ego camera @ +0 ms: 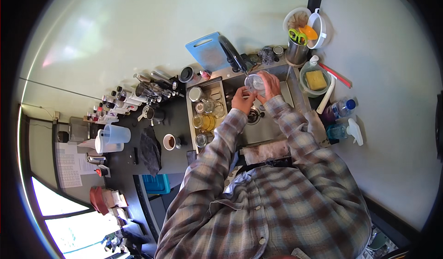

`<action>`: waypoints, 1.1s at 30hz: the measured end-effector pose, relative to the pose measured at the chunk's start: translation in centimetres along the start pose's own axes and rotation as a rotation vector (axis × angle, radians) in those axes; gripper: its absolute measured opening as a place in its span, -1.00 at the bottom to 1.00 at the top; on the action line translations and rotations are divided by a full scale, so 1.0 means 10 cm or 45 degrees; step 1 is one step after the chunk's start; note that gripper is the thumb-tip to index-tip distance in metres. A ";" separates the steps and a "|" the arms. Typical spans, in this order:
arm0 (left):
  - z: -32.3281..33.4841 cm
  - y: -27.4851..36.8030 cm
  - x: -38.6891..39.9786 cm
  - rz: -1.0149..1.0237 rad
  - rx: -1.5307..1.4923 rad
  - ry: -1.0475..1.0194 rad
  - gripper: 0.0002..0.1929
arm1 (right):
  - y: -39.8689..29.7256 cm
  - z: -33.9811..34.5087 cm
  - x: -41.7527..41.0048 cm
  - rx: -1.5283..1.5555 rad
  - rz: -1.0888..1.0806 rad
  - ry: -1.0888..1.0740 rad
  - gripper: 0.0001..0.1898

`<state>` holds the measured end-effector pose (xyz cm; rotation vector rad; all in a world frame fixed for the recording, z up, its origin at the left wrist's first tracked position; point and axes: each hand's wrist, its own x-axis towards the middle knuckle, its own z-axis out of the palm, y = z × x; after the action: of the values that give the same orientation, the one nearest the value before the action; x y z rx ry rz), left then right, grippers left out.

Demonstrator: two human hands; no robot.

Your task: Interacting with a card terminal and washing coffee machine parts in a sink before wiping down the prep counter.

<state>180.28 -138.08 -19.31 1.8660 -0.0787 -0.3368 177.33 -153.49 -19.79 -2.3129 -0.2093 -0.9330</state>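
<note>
Over the metal sink [249, 134], under the black faucet [231, 51], a clear round container [255, 82] is held between both hands. My right hand [271, 85] grips its right side, with the fingers around the wall. At its lower left edge, the fingertips of my left hand [244, 100] meet the rim; whether they pinch it is hard to tell. The container's inside looks whitish and wet. Below the hands the sink's drain strainer [253, 115] shows. Part of the container is hidden behind the fingers.
Left of the basin, a rack [190, 127] holds glass jars [203, 121]. A cup [170, 142] stands further left. Right of the sink are a tub with a yellow sponge [315, 80], a bottle [341, 109] and a spray bottle [353, 131]. A blue cutting board [209, 53] leans behind.
</note>
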 end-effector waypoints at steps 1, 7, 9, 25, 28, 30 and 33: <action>-0.10 -0.09 0.04 -0.020 0.000 0.048 -0.54 | -0.12 0.05 0.01 0.042 -0.019 -0.024 -0.13; -0.09 0.30 0.18 -0.014 0.804 -0.413 -0.70 | 0.01 -0.30 -0.17 -0.109 0.349 -0.454 -0.07; -0.09 0.25 0.12 0.207 1.071 -0.279 -0.66 | 0.11 -0.22 -0.30 0.212 0.395 -0.572 -0.04; -0.19 0.10 -0.37 0.663 1.324 0.000 -0.70 | 0.10 1.01 -0.30 1.947 1.848 -0.141 -0.51; 0.02 0.51 -0.37 0.935 1.567 -0.194 -0.73 | 0.66 0.83 -0.62 1.374 1.263 0.004 -0.51; -0.12 0.16 -0.15 0.875 1.168 -0.319 -0.75 | 0.30 0.74 -0.63 0.940 0.877 0.023 -0.52; -0.22 0.09 -0.09 0.906 0.708 -0.459 -0.80 | 0.03 0.47 -0.55 0.291 0.396 0.002 -0.38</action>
<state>180.09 -136.17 -17.67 2.1445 -1.1489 -0.1502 176.04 -150.43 -26.17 -2.0592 0.0435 -0.7139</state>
